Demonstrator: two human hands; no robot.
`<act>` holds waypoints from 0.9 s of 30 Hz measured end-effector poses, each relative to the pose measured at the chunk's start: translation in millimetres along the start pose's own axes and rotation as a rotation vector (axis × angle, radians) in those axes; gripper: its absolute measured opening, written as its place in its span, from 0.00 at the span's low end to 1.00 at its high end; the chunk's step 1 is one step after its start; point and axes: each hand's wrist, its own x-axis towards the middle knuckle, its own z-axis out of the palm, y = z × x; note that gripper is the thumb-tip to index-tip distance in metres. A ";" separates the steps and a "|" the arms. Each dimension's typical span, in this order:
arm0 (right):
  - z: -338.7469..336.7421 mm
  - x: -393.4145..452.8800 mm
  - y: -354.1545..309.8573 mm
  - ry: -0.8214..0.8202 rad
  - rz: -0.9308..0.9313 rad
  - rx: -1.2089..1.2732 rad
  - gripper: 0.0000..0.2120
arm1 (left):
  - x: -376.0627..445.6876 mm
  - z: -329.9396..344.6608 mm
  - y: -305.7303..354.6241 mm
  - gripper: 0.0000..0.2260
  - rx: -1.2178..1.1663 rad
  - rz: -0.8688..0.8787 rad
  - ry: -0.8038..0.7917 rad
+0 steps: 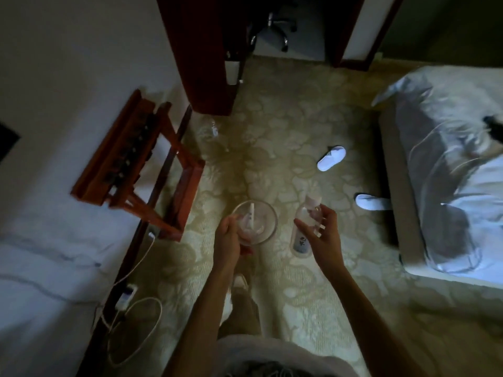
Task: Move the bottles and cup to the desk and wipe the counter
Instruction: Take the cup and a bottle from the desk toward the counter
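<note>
I see two white slippers [331,158] on patterned carpet [272,131], a wooden luggage rack [141,164], and a bed [449,172].

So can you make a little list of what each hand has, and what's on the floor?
left hand: holds a clear cup with a straw in it
right hand: holds a clear bottle
floor: patterned carpet
on the floor: two white slippers, another clear bottle near the wooden rack
beds: one on each side
light: dim, picture a bit blurry
</note>
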 end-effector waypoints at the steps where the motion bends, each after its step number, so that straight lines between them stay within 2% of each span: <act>1: 4.6 21.6 -8.9 0.024 0.008 -0.012 0.28 | 21.9 1.3 19.0 0.15 0.015 0.013 -0.016; 8: 24.5 172.8 -58.0 0.144 0.034 0.012 0.33 | 158.4 35.5 151.1 0.12 0.088 0.127 -0.119; 14: 34.5 322.7 -49.7 0.217 0.087 0.069 0.26 | 285.7 108.8 215.8 0.10 0.101 0.071 -0.174; 18: 38.7 451.3 -60.7 0.182 0.084 0.067 0.27 | 374.4 160.4 274.7 0.11 0.091 0.026 -0.128; 23: 37.7 620.9 -112.2 0.158 0.035 0.055 0.34 | 480.6 208.8 374.0 0.14 0.120 0.088 -0.095; 27: 48.2 727.0 -144.3 0.145 -0.005 0.116 0.31 | 555.4 236.9 439.8 0.15 0.108 0.093 -0.079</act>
